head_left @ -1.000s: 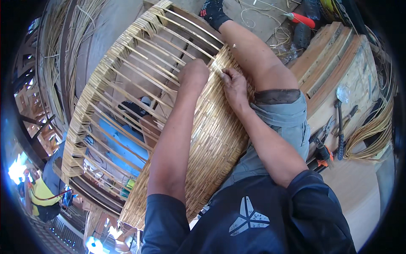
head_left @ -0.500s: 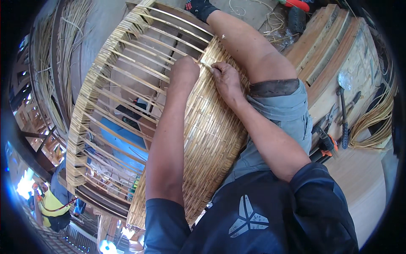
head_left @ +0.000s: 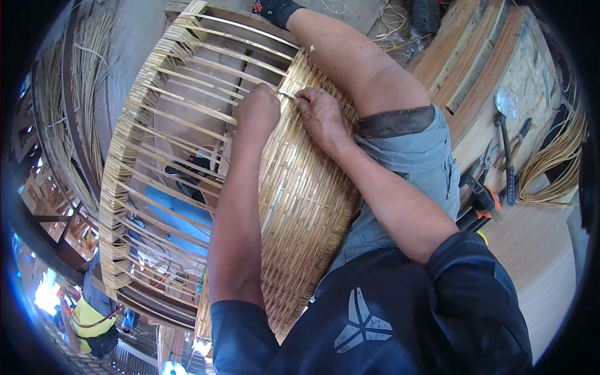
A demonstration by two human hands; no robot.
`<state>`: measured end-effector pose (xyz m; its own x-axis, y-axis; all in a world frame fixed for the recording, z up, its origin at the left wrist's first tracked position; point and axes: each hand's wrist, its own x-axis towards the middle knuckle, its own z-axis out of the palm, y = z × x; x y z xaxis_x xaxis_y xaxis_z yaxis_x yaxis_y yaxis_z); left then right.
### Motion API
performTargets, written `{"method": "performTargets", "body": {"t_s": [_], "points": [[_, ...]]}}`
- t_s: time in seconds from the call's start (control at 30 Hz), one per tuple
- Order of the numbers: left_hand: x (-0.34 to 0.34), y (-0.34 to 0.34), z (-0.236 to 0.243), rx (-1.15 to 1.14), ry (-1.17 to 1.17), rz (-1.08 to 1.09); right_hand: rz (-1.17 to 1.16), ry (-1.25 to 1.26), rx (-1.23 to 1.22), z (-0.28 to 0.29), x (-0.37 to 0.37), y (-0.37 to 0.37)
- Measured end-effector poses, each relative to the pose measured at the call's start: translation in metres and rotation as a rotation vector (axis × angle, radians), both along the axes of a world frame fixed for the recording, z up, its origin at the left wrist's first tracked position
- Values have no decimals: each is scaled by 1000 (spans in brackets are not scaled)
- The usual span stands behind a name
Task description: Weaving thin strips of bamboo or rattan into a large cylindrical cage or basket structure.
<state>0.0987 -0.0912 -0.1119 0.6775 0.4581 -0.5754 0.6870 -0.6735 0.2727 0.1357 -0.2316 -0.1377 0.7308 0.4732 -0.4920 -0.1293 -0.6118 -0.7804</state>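
A woven rattan panel [head_left: 300, 212] slopes in front of me, its left part being bare thin slats [head_left: 187, 128] that run to a curved rail wrapped in rattan [head_left: 115, 187]. At the edge of the weave, toward its far end, a pale rattan strip [head_left: 287, 94] stretches between my two hands. My right hand [head_left: 323, 119] pinches the strip's right end over the woven surface. Closed in a fist over the slats, my left hand [head_left: 258, 107] meets the strip's other end; its fingertips are hidden behind the back of the hand.
My bare leg [head_left: 365, 72] lies along the panel's right side. Farther right are stacked curved boards [head_left: 475, 62], a hammer-like tool [head_left: 505, 147], pliers [head_left: 484, 159] and a coil of rattan [head_left: 550, 172]. Bundled strands [head_left: 90, 81] stand at the left. A yellow-and-dark item [head_left: 94, 319] shows lower left.
The whole view has shifted slightly, so panel and hands appear a little farther left. My hands keep the same hold on the pale strip at the weave's edge.
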Motion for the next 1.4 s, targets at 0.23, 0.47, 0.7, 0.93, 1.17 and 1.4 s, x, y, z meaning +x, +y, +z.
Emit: {"method": "performTargets", "body": {"t_s": [0.23,0.47,0.7,0.93,1.17,1.4], "points": [[18,19,-10,-140,220,148,-5,-17,25,2,0,-1],[27,24,-24,-175,497,253,-15,53,24,3,2,1],[29,25,-32,-208,567,393,29,48,-44,5,7,4],[24,27,-31,-307,491,495,53,90,-91,6,12,9],[27,27,-13,-402,435,551,65,123,-139,9,14,15],[26,30,-2,-529,387,619,42,27,-24,13,10,11]]}}
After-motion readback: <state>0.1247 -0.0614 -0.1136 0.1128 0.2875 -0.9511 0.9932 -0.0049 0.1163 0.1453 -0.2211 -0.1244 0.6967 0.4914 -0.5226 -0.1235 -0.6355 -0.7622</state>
